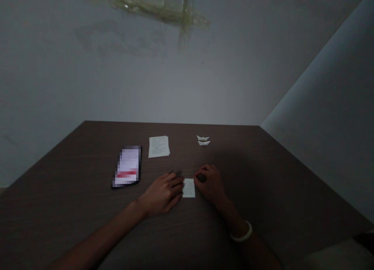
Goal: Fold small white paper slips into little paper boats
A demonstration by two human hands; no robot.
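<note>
On the wood-grain table (87, 161), the small printed paper sheet (189, 189) is lying between hands, left hand (163, 193) resting unclenched at its left edge, apparently steadying it, right hand (209, 184) curling at its top-right corner, can't tell if pinching

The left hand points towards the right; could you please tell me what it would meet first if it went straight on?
The left hand would first meet the small printed paper, lying right by its fingers, then probably the right hand beyond it, though exact depth is hard to judge.
</note>
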